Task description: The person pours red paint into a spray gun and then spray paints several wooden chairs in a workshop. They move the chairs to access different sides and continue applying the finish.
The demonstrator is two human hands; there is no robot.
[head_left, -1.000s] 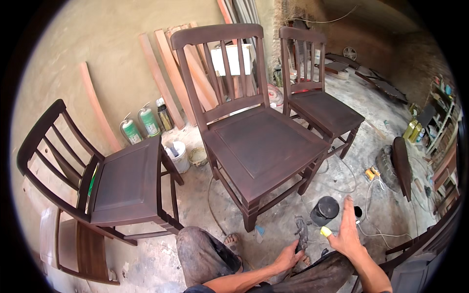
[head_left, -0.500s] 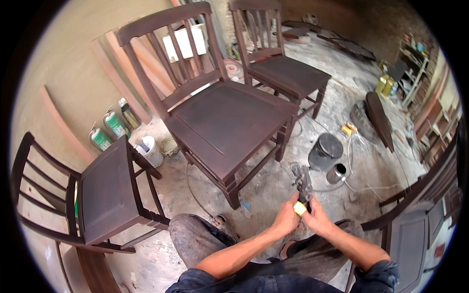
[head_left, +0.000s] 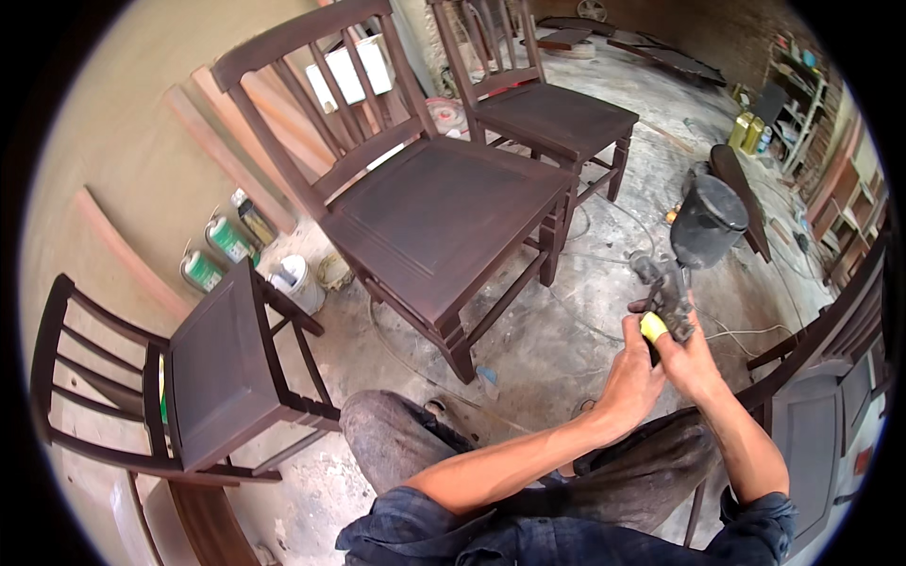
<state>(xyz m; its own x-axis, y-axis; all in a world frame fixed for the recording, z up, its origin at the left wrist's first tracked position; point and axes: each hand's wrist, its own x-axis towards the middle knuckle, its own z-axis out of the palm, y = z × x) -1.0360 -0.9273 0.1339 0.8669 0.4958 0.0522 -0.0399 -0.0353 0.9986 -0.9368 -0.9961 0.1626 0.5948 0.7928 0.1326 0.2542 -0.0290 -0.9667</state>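
Observation:
My left hand (head_left: 630, 382) and my right hand (head_left: 696, 368), with a yellow wrap on its thumb, are closed together on a dark spray gun (head_left: 665, 300) at right of centre. A black cup (head_left: 708, 215) is raised just above the gun and appears joined to it. Beyond them stands a dark brown wooden chair (head_left: 439, 231) with a panelled seat and slatted back. A second such chair (head_left: 552, 123) is behind it, a third (head_left: 212, 391) at the left. Hoses and cords (head_left: 746, 332) run over the floor behind the gun.
Green-labelled canisters (head_left: 226, 242), a white bucket (head_left: 300, 288) and leaning timber (head_left: 132, 255) line the left wall. A curved dark board (head_left: 755, 226) lies right of the cup. More dark furniture (head_left: 802, 443) is close at my right. Shelving with bottles (head_left: 783, 108) stands farther back.
My hands have come together on the gun and moved up and right. The black cup, earlier on the floor, is now raised above the gun. The view has shifted too.

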